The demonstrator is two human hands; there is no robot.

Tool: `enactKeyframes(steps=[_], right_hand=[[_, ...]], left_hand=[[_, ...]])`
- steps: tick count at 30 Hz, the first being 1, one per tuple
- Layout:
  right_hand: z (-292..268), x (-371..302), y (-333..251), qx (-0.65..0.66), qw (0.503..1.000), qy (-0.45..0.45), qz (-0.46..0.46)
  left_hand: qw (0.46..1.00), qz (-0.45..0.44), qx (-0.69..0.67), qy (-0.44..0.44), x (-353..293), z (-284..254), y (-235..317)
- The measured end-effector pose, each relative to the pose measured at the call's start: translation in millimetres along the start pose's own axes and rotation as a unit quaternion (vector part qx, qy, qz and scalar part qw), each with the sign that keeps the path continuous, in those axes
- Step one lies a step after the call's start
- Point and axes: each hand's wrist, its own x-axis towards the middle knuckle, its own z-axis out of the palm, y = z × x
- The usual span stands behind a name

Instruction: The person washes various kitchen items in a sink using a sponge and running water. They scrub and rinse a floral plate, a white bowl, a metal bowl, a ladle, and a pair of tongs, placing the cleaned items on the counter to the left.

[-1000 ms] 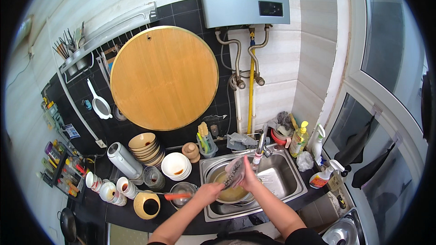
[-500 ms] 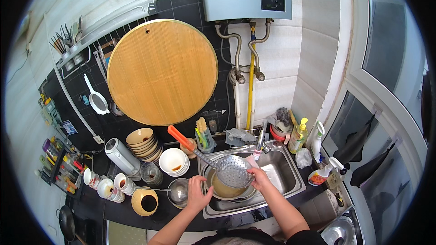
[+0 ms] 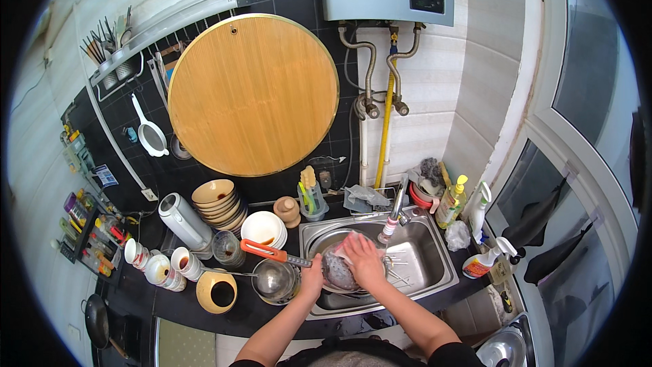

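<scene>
A metal skimmer point(image 3: 337, 274) with an orange-ended handle point(image 3: 265, 251) is held over the sink point(image 3: 448, 275), its handle pointing left. My left hand point(image 3: 312, 278) is closed round the skimmer's metal shank beside its perforated bowl. Under my right hand point(image 3: 367, 264) a pink cloth point(image 3: 352, 242) lies against the skimmer's bowl, fingers pressed together over it. Below the skimmer a round metal basin point(image 3: 324, 239) stands in the sink, its inside mostly hidden by skimmer and hands. Left of my left hand, a ladle point(image 3: 275, 280) rests in a round vessel.
Several chopsticks point(image 3: 402, 266) lie in the sink near the faucet point(image 3: 394, 214). White bowls point(image 3: 263, 227), stacked tan bowls point(image 3: 217, 197), paper cups point(image 3: 183, 260) and a bowl with dark liquid point(image 3: 217, 288) crowd the counter's left. Spray bottles point(image 3: 481, 263) stand at the right.
My left hand has gone from open beside the ladle to gripping the skimmer's shank. My right hand has moved from the skimmer's rim onto the pink cloth. The skimmer has dropped lower.
</scene>
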Motion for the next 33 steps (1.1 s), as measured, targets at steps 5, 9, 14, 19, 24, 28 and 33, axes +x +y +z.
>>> enactKeyframes(steps=[5, 9, 14, 19, 24, 28, 33], right_hand=[[17, 4, -18, 0.217, 0.974, -0.063, -0.036], [-6, 1, -4, 0.226, 0.961, -0.127, -0.096], [12, 14, 1, 0.122, 0.989, -0.045, -0.065], [-2, 10, -8, 0.290, 0.932, -0.173, -0.131], [-7, 16, 9, 0.081, 0.983, -0.089, -0.141], [1, 23, 9, 0.021, 0.994, -0.036, -0.102], [0, 4, 12, 0.118, 0.976, -0.113, -0.146]], left_hand=[[0.992, 0.068, -0.076, 0.070, 15, 6, -17], [0.986, 0.078, -0.130, 0.064, 20, -10, -13], [0.997, 0.039, -0.068, 0.021, 5, 3, -4], [0.992, 0.073, -0.092, 0.046, 25, -13, -5], [0.996, 0.081, -0.026, 0.005, 20, -13, -1], [0.996, 0.083, -0.023, 0.001, 3, 0, 17], [0.985, 0.160, -0.056, 0.026, 39, -21, 0]])
